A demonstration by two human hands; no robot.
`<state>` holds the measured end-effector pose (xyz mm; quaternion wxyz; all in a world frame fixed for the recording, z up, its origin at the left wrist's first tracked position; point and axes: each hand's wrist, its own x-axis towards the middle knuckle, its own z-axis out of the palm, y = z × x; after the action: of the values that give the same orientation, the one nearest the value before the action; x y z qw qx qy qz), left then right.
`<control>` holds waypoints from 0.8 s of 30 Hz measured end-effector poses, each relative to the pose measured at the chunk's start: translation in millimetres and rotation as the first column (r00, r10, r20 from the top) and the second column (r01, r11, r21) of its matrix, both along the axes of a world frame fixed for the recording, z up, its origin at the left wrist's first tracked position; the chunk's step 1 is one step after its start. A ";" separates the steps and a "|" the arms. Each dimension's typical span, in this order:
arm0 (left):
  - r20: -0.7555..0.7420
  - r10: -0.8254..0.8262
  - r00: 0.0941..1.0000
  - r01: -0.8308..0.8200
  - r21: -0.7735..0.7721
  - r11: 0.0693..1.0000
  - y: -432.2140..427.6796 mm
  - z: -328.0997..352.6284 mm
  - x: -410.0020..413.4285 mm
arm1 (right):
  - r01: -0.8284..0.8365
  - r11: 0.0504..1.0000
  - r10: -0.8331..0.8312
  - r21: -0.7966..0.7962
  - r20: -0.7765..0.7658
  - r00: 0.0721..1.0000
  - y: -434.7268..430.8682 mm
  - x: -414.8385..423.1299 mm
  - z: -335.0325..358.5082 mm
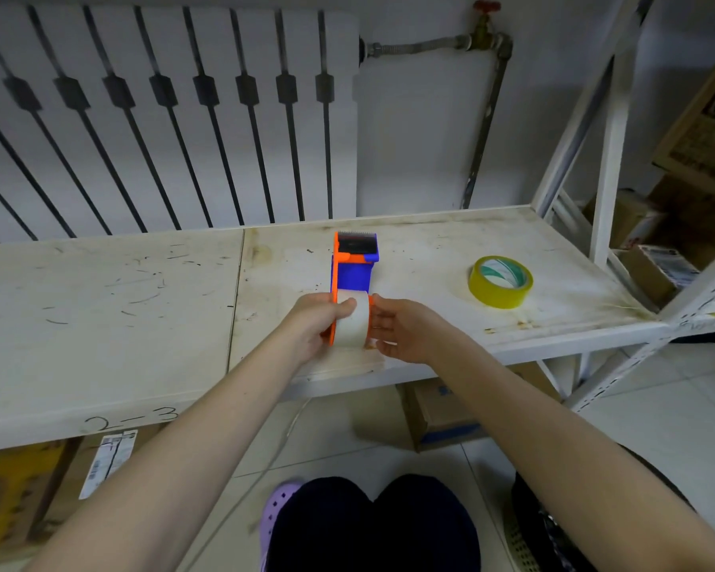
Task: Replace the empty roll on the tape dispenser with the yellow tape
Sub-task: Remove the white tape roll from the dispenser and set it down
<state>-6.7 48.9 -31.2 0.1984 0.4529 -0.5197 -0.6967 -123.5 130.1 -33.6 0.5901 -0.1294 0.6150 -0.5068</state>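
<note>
An orange and blue tape dispenser [352, 266] lies on the white shelf [430, 258], its toothed blade end pointing away from me. On its near end sits the empty white roll [353, 324]. My left hand [316, 324] grips the dispenser from the left, with the thumb lying over the top of the white roll. My right hand [403, 330] touches the roll's right side with its fingertips, fingers slightly curled. The yellow tape [500, 281] lies flat on the shelf to the right, apart from both hands.
A white radiator [162, 117] and a pipe with a valve [486, 31] stand behind the shelf. White shelf uprights [611, 150] rise at the right, with cardboard boxes [677, 225] beyond them. More boxes [434, 410] sit on the tiled floor under the shelf.
</note>
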 end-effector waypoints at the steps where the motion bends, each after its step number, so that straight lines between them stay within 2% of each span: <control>1: 0.004 0.022 1.000 -0.022 0.003 1.000 -0.1 -2.2 -0.2 | 0.006 1.000 -0.006 0.010 -0.023 1.000 -2.2 1.4 0.1; 4: -0.002 0.054 0.999 -0.054 0.074 0.996 -0.4 -4.9 3.2 | 0.031 0.999 -0.028 0.037 -0.085 0.996 -7.5 4.9 -1.0; 7: -0.011 0.017 1.000 -0.016 0.087 0.996 -4.0 -5.5 9.2 | 0.041 0.997 -0.037 0.058 -0.067 0.997 -8.6 5.4 -2.3; 14: -0.023 -0.047 0.999 0.047 -0.009 0.999 -9.1 -12.0 17.5 | 0.019 0.990 -0.047 0.141 0.196 0.980 -7.9 0.0 -1.4; 20: 0.001 0.016 1.000 -0.016 -0.067 0.998 -10.2 -16.4 21.3 | -0.034 0.993 0.007 0.117 0.226 0.974 -12.9 4.2 -5.1; 24: -0.003 0.056 0.998 -0.056 -0.086 0.995 -8.7 -16.4 20.1 | -0.005 0.995 -0.020 0.104 0.240 0.971 -10.4 5.9 -10.8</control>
<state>13.5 40.2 -47.6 0.2374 0.4583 -0.5362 -0.6679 -117.6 119.8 -44.4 0.6643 -0.0341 0.5650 -0.4882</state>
